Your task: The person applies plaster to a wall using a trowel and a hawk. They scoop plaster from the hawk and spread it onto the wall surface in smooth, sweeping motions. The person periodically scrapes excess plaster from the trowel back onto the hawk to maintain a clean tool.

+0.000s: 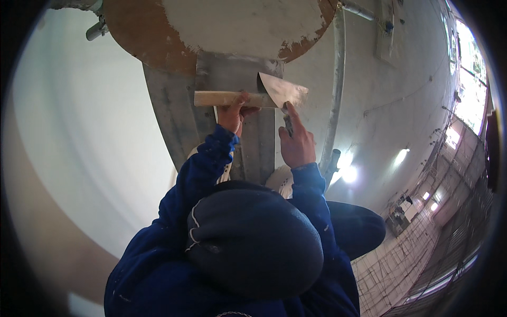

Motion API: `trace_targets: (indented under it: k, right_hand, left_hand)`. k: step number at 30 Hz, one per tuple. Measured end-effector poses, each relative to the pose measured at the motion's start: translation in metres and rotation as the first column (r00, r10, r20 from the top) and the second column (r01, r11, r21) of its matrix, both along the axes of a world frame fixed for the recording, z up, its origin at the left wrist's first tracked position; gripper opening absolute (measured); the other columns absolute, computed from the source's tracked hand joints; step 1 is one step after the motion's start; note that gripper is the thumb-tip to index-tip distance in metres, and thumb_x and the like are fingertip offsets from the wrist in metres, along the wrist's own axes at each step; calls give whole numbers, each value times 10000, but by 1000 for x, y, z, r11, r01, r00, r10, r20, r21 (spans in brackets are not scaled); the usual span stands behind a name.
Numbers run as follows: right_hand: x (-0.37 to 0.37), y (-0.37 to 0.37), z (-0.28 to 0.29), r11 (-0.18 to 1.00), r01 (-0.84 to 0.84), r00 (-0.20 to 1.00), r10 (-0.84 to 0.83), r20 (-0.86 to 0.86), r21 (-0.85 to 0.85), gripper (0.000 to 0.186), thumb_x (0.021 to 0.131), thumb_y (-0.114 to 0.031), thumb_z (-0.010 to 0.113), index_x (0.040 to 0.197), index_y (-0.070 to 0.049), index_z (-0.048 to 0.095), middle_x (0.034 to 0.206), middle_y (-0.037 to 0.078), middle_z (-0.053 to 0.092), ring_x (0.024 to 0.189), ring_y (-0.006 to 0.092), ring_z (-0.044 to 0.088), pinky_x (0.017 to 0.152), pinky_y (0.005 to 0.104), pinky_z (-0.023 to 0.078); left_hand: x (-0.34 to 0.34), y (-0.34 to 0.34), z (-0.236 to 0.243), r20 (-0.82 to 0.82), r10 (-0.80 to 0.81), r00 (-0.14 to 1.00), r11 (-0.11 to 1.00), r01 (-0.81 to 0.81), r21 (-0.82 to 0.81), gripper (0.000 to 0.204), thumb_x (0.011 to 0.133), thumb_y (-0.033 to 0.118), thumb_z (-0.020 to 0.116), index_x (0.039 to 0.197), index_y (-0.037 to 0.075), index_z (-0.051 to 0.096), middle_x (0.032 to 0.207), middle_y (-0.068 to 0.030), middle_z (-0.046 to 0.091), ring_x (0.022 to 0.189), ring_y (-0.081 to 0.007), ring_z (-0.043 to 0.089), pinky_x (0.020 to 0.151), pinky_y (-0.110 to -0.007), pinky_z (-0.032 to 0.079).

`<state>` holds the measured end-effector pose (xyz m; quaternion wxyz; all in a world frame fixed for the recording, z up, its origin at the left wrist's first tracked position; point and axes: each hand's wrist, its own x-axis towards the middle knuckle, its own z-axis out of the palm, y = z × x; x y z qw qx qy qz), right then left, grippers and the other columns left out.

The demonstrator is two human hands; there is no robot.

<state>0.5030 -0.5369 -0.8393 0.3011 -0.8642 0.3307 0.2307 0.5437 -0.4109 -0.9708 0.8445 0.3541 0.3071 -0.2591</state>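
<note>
Head view: wide scraper (227, 73) held out in front of the person, far edge overlapping the near rim of a round brown board (140, 31) partly coated in white; touching or clear of it, impossible to tell. Below, grey boards (163, 105); off to the right, a pale pole (338, 68).

Left hand (231, 117) closed on the scraper's wooden bar (211, 99) near its middle, thumb on top, other fingers curled beneath. Right hand (298, 142) wrapped round the dark handle of a putty knife (285, 91), forefinger stretched toward the base of the blade. Putty knife across the scraper's right end, partly hiding it; contact between the two blades not clear from here.

As a judgement on handling: scraper probably light for its width, yet likely front-heavy, with the metal sheet reaching well beyond the bar. Sheet presumably thin and springy, apt to flex under pressure and to bend at the corners. Bar likely stiff, with little slip expected unless wet. Best held at the middle of the bar, thumb over, fingers under, clear of the thin edge. Putty knife likely light too, stiffer near the handle, more flexible toward the broad end; best gripped by the handle, forefinger along the blade for steadiness.
</note>
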Motion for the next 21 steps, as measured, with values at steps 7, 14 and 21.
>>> trace_targets:
  k: [7,14,21]
  right_hand:
    - [1,-5,-13,999,-46,997,48,60,-26,618,758,-129,512,1343,-230,343,904,226,620,832,424,581,787,479,444]
    - [1,-6,-19,997,-60,998,61,32,-39,629,752,-115,506,1347,-226,334,901,239,614,819,428,579,753,490,453]
    - [13,0,-20,996,-77,986,83,141,-53,623,737,-88,516,1334,-179,364,869,246,613,771,428,583,722,496,456]
  left_hand:
    - [-2,-3,-1,-20,4,1000,999,-3,37,336,777,163,690,998,-9,504,905,-110,588,834,-242,630,735,-380,574]
    - [-3,-6,3,5,29,1000,997,-29,71,316,791,158,671,999,-11,504,912,-115,590,817,-243,634,718,-382,574]
    - [-3,-5,0,5,23,1000,999,-23,38,339,780,172,687,996,-8,498,887,-109,588,806,-252,634,704,-392,573]
